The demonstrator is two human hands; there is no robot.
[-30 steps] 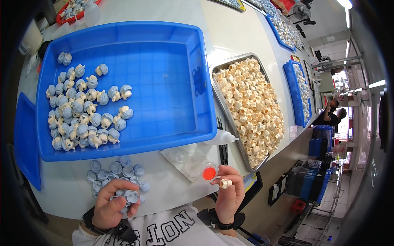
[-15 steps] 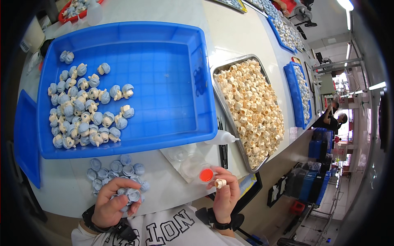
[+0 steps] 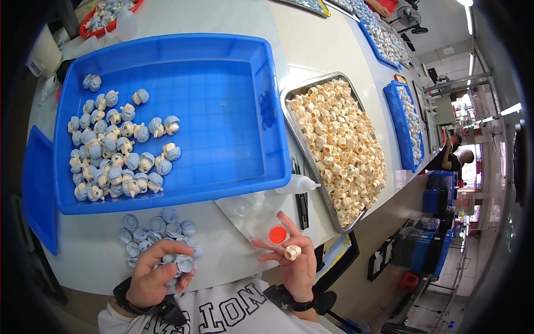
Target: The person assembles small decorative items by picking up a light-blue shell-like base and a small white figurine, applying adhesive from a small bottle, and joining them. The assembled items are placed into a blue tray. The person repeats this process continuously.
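Observation:
My left hand (image 3: 149,276) is closed around several light-blue cup-shaped hair pieces (image 3: 182,264), stacked or bunched at its fingertips. My right hand (image 3: 297,272) carries a small hollow cream doll-head piece (image 3: 292,253) against its fingers. Its other fingers spread around a clear container with a round red-orange top (image 3: 277,234); whether they grip it is hard to tell. More loose blue hair pieces (image 3: 158,225) lie on the table just beyond my left hand. Past them, a large blue bin (image 3: 217,117) holds doll heads with blue hair (image 3: 114,175) toward its left side.
Right of the bin, a metal tray (image 3: 288,111) is heaped with cream head pieces (image 3: 339,150). Between them lie a white squeeze bottle (image 3: 298,185) and dark tweezers (image 3: 301,209). A red basket (image 3: 84,30) stands far left. Farther right is another filled blue tray (image 3: 401,128); people (image 3: 453,158) are beyond.
My right hand has shifted slightly left, its fingers spreading around the red-topped container, and the cream piece has moved with it. My left hand stays nearly still with the blue pieces.

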